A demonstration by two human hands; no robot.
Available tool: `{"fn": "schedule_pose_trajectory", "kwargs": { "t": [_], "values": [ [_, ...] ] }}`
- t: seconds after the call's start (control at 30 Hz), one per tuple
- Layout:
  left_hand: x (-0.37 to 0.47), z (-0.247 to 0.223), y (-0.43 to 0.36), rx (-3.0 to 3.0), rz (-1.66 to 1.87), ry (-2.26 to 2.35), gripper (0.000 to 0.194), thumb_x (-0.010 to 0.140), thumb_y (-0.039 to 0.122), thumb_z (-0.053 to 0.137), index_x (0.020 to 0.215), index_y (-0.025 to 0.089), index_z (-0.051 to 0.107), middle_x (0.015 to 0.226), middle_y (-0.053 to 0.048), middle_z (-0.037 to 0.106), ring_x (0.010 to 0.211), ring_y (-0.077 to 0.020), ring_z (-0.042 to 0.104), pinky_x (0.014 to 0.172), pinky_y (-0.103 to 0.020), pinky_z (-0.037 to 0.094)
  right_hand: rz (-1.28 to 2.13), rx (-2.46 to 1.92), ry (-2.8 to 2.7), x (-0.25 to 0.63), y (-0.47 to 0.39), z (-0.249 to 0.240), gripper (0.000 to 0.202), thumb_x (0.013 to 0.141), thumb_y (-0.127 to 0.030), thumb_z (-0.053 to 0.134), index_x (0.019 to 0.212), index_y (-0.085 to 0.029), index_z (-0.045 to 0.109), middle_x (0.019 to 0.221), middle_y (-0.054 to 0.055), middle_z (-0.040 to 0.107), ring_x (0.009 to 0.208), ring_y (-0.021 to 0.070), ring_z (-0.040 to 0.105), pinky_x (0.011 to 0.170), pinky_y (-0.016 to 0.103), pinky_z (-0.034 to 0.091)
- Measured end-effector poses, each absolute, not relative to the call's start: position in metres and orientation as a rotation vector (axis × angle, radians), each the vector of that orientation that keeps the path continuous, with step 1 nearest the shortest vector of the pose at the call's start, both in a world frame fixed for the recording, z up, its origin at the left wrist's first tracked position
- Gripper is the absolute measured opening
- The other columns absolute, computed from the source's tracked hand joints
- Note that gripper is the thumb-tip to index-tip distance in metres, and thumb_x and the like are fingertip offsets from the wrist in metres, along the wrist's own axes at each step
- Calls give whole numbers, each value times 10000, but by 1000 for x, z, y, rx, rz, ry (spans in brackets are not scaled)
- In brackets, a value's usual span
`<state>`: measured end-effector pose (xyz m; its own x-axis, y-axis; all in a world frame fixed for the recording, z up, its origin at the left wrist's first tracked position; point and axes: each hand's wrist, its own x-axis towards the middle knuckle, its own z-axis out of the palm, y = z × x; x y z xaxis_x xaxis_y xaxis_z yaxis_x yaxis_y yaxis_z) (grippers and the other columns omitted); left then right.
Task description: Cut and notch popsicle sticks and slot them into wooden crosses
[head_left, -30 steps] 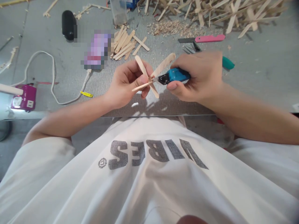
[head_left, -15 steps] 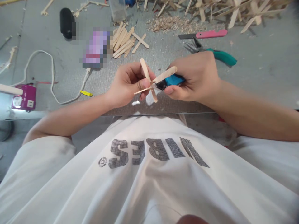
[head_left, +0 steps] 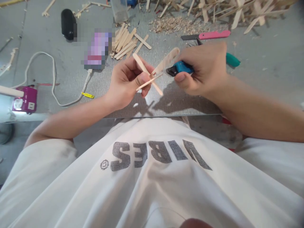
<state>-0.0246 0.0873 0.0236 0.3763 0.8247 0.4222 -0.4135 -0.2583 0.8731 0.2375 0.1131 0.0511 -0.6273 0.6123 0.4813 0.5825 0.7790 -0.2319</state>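
Observation:
My left hand (head_left: 125,80) is closed, pinching a piece made of crossed wooden craft sticks (head_left: 156,87) between thumb and fingers. Its arms point several ways, and the one towards my right hand is blurred. My right hand (head_left: 205,69) is wrapped round a blue-and-black hand tool (head_left: 182,67). The tool's black tip points left, a short gap from the crossed sticks. Most of its body is hidden in my palm, so its exact kind is unclear.
Loose craft sticks (head_left: 125,41) lie beyond my left hand. Behind my right hand are a pink-handled knife (head_left: 213,34) and teal-handled pliers (head_left: 232,60). Wood shavings (head_left: 175,24) and a stick pile sit farther back. A cabled phone (head_left: 98,49) and black case (head_left: 68,24) are left.
My right hand has drawn the tool back to the right and slightly away from me, off the sticks. The crossed sticks have turned a little in my left hand.

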Motion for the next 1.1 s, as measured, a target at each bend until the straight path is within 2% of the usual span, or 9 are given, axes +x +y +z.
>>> {"fn": "schedule_pose_trajectory", "kwargs": {
  "t": [0.1, 0.2, 0.37, 0.43, 0.53, 0.63, 0.77, 0.9, 1.1],
  "values": [
    [-21, 24, 86, 1368, 1340, 535, 513, 896, 691, 925, 935, 211, 748, 679, 51, 684, 478, -71, 624, 450, -225, 499, -39, -772, -2361, 234, 108, 46, 724, 1186, -745, 165, 1081, -242, 676, 800, 53, 647, 699, 173, 569, 682, 377, 392],
    [-19, 25, 83, 1393, 1446, 502, 395, 955, 577, 922, 989, 215, 770, 702, 45, 714, 479, -65, 615, 442, -222, 476, -66, -697, -2386, 228, 99, 40, 620, 1215, -639, 180, 1214, -240, 655, 833, 38, 681, 679, 170, 605, 662, 356, 433],
    [-16, 29, 77, 1339, 1456, 580, 445, 909, 605, 954, 971, 237, 710, 665, 80, 631, 479, -66, 607, 468, -230, 470, -39, -664, -2345, 222, 93, 28, 703, 1184, -772, 216, 1377, -219, 604, 907, 31, 718, 684, 174, 684, 643, 329, 464],
    [-15, 30, 76, 1315, 1430, 646, 483, 896, 631, 953, 946, 232, 685, 661, 83, 602, 487, -67, 614, 484, -228, 468, 23, -630, -2320, 220, 92, 27, 646, 1186, -751, 267, 1430, -233, 566, 919, 23, 737, 661, 172, 692, 618, 327, 461],
    [-15, 29, 77, 1360, 1435, 603, 537, 837, 658, 989, 929, 225, 685, 674, 82, 620, 488, -67, 623, 482, -218, 463, 98, -646, -2330, 218, 89, 32, 533, 1195, -668, 296, 1443, -268, 546, 941, 27, 776, 690, 191, 723, 620, 357, 485],
    [-16, 27, 78, 1416, 1420, 547, 563, 791, 665, 1019, 922, 221, 697, 672, 88, 636, 475, -62, 619, 475, -206, 462, 132, -741, -2381, 216, 82, 38, 624, 1178, -714, 195, 1438, -285, 566, 935, 39, 786, 711, 210, 718, 646, 392, 507],
    [-15, 29, 74, 1434, 1470, 507, 403, 916, 534, 969, 955, 217, 722, 699, 81, 654, 494, -54, 641, 468, -182, 450, 85, -810, -2405, 215, 78, 42, 712, 1169, -736, 142, 1405, -258, 613, 892, 45, 771, 666, 203, 651, 633, 392, 477],
    [-12, 34, 68, 1417, 1449, 557, 460, 901, 591, 966, 931, 222, 692, 696, 84, 616, 492, -51, 619, 486, -195, 466, 68, -865, -2408, 217, 79, 38, 763, 1152, -777, 114, 1430, -271, 613, 1022, 63, 795, 719, 202, 665, 671, 392, 487],
    [-14, 34, 68, 1428, 1461, 531, 393, 945, 545, 939, 955, 220, 720, 728, 62, 657, 508, -61, 638, 485, -196, 476, 55, -813, -2386, 218, 85, 31, 737, 1158, -788, 163, 1440, -277, 613, 1019, 50, 767, 722, 173, 667, 675, 359, 469]
  ]
}}
